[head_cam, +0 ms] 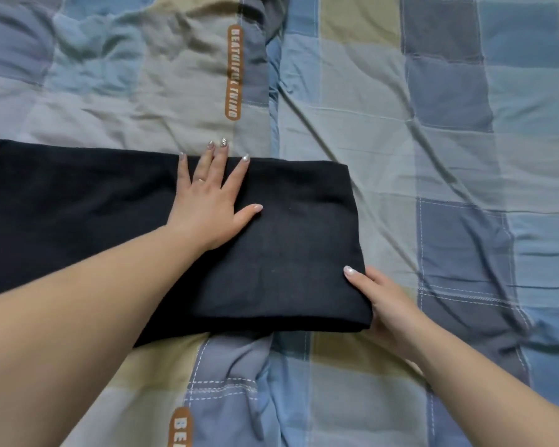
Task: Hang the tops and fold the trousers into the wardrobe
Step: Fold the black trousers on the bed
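Dark trousers [271,253] are laid across the bed [400,124], partly folded: a doubled-over layer is seen under and between the two hands, with the rest of the cloth running out to the left of the left hand and off frame. One fold at least is judged done; further folds and the move to the wardrobe are left. No tops, hangers or wardrobe are in view, so that part of the task cannot be judged.

The left hand [212,204] is laid flat on top of the trousers, fingers straight and spread, tips reaching the far edge of the cloth, thumb out to the side. Nothing is gripped; the cloth is only pressed down. A ring is worn on one finger.

To the right of it, the folded end of the trousers is met by the right hand [381,304] at the near corner. The thumb is laid on top of the cloth; the fingers appear tucked under the edge but are hidden, so a pinch of the corner is judged likely.

Past the right hand only the checked bed cover is seen.
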The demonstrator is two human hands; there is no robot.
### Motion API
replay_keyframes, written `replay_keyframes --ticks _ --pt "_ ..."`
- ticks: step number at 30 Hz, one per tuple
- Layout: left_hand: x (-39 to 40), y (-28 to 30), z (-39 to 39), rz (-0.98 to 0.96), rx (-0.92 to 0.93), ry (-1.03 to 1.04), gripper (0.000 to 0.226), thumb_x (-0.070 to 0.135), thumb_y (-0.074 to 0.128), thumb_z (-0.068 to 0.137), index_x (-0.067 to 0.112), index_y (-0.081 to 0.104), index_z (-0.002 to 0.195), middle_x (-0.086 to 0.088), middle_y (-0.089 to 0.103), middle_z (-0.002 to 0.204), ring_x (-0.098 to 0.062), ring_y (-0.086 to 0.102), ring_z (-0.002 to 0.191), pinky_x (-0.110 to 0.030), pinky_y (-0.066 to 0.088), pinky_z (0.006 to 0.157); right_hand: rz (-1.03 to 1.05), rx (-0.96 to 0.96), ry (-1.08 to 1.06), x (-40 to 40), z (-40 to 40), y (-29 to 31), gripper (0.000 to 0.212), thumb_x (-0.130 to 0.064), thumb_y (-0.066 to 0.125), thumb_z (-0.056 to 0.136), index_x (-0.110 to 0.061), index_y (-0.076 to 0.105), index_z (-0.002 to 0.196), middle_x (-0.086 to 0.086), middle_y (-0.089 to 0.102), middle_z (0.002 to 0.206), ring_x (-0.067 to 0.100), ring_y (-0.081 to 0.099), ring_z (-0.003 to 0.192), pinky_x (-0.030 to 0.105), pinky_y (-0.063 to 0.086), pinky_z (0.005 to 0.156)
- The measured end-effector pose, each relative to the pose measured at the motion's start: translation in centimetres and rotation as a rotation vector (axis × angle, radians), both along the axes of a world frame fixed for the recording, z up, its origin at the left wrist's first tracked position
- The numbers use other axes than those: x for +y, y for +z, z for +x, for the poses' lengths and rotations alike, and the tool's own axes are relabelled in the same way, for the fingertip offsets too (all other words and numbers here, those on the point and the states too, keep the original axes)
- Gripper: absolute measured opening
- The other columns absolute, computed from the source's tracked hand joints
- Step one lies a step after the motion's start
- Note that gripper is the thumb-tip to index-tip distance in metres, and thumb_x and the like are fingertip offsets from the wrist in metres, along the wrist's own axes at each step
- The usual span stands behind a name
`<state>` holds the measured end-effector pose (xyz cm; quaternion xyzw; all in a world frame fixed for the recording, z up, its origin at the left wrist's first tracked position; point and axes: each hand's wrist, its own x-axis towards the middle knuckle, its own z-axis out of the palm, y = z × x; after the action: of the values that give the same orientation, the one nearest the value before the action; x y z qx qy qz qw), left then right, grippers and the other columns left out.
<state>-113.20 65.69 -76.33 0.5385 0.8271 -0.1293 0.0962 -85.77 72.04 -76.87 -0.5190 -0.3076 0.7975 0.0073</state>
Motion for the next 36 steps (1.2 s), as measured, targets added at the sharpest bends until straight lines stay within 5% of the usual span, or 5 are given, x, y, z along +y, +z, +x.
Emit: replay_keyframes --ticks 12,17,22,29,36 --pt "-11.2 -0.2 3.6 0.041 -0.312 0.075 0.078 0.068 0.006 0.088 0.025 0.024 0.150 -0.001 0.011 0.159 -0.019 0.007 0.148 -0.046 0.004 0.119 0.115 0.193 -0.005 -1.5 -4.7 7.1 0.033 -0.008 0.041 0.094 -0.008 0.056 0.124 0.007 0.069 0.115 0.020 0.066 0.105 0.027 0.056 0.082" --pt "-8.7 5.4 1.4 0.535 -1.364 0.960 0.036 0.049 0.039 0.097 0.037 0.051 0.128 0.015 0.051 0.138 -0.006 0.041 0.133 -0.034 0.026 0.116 0.463 0.197 0.344 -4.8 -10.7 13.6 0.049 -0.020 0.059 0.073 -0.037 0.052 0.118 -0.011 0.070 0.095 0.007 0.067 0.088 0.025 0.052 0.062" --pt "-8.7 12.5 -8.3 0.634 -1.933 1.074 0.082 0.074 0.029 0.086 0.011 0.055 0.130 -0.018 0.059 0.130 -0.034 0.054 0.122 -0.046 0.037 0.108 0.651 0.298 0.625 -10.7 -20.2 18.2 0.082 -0.021 0.057 0.083 -0.061 0.012 0.139 -0.015 0.068 0.092 0.007 0.066 0.081 0.029 0.056 0.068" --pt "-13.9 17.0 -17.8 0.620 -1.404 0.893 0.029 0.038 0.055 0.088 0.016 0.070 0.100 -0.002 0.075 0.093 -0.015 0.072 0.084 -0.025 0.058 0.064 0.827 0.214 0.765 -19.0 -31.7 15.9 0.083 -0.028 0.050 0.086 -0.049 -0.005 0.145 0.007 0.064 0.110 0.029 0.061 0.093 0.045 0.052 0.082" --pt "-18.9 8.9 -22.9 0.772 -0.807 1.139 0.016 0.022 0.053 0.097 0.019 0.062 0.084 -0.006 0.065 0.091 -0.024 0.061 0.091 -0.039 0.052 0.086 1.399 0.169 0.943 -23.1 -27.4 9.9 0.074 -0.032 0.073 0.075 -0.029 0.040 0.141 0.001 0.053 0.110 0.021 0.051 0.097 0.035 0.046 0.083"
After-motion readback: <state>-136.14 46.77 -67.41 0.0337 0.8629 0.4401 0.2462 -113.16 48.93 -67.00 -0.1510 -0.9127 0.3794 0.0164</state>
